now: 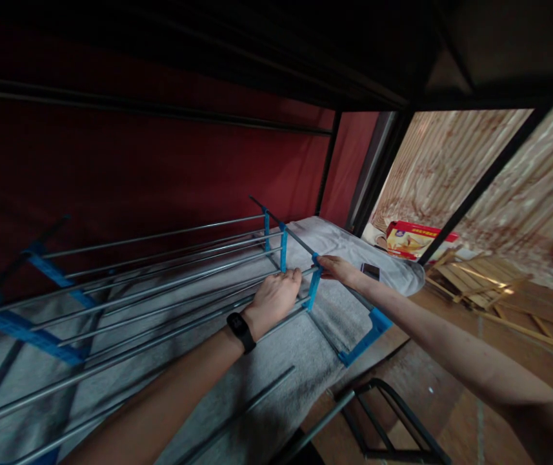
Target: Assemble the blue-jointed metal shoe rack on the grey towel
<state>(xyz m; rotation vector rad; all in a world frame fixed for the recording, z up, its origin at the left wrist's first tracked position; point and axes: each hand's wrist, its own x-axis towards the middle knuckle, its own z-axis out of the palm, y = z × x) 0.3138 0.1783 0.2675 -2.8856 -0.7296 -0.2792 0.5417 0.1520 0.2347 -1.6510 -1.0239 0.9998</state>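
Observation:
A rack of thin metal tubes (179, 282) joined by blue plastic brackets lies on a light grey bed cover (300, 378). My left hand (279, 294), with a black band on its wrist, curls its fingers over a metal tube close to a blue bracket (313, 289). At the top of that same bracket, my right hand (337, 268) pinches the blue joint; its fingertips are partly hidden. Another blue bracket (368, 336) juts out below my right forearm. One loose tube (261, 392) rests on the cover in front.
Dark metal bed frame bars (329, 161) rise around me, with a dark panel overhead. A phone-like object (370, 271) lies beyond my right forearm. A red and yellow box (416, 240) and slatted wood (479, 279) are at the right. A black metal frame (392, 420) stands below the bed edge.

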